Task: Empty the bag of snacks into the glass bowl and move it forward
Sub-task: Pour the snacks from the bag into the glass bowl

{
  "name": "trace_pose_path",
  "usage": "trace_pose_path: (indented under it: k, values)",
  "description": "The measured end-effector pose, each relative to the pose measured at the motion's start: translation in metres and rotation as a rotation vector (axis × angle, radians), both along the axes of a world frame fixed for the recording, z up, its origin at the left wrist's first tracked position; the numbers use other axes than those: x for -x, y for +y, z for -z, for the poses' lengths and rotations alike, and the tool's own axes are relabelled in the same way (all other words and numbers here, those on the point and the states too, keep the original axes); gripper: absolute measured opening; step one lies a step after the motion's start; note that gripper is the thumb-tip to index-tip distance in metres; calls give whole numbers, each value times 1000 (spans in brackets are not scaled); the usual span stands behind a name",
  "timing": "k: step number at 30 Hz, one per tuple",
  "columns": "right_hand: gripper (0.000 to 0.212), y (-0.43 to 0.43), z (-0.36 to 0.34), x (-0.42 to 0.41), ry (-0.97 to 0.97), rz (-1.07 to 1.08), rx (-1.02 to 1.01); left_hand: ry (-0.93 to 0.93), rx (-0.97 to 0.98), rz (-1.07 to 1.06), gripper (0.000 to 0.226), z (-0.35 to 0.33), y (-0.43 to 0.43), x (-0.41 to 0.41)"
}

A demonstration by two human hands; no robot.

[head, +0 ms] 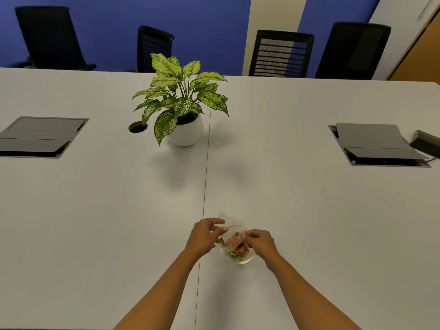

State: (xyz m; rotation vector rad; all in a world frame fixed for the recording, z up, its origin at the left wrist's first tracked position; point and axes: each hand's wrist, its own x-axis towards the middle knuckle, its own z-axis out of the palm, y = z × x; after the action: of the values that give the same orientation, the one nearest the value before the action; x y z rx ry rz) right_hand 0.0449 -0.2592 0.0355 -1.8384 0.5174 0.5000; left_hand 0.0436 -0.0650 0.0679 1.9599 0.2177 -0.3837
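A small clear plastic bag (229, 225) is held tilted over a glass bowl (245, 260) near the front of the white table. My left hand (205, 236) pinches the bag's upper left side. My right hand (259, 241) grips its lower right corner just above the bowl's rim. Gold and red wrapped snacks (235, 254) lie in the bowl, and a few reddish ones show through the bag's lower end. The bowl's far rim is hidden behind the bag and hands.
A potted plant in a white pot (184, 132) stands mid-table behind the bowl. Grey cable hatches sit at left (38, 136) and right (378, 144), with a round cable hole (138, 127) beside the plant. Black chairs (281, 53) line the far edge.
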Motion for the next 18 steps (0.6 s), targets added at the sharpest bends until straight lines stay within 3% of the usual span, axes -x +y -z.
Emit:
trace_pose_path:
  k: [6,12,18]
  values:
    - [13,3,-5,1,23,-12,-8,-74,-113,25,31,-3,-5,-2]
    - [21,4,-13,-1,79,48,-140,-155,-285,114,32,-10,-8,-3]
    - [27,6,-18,1,78,54,-181,-192,-393,82,56,-19,-9,-1]
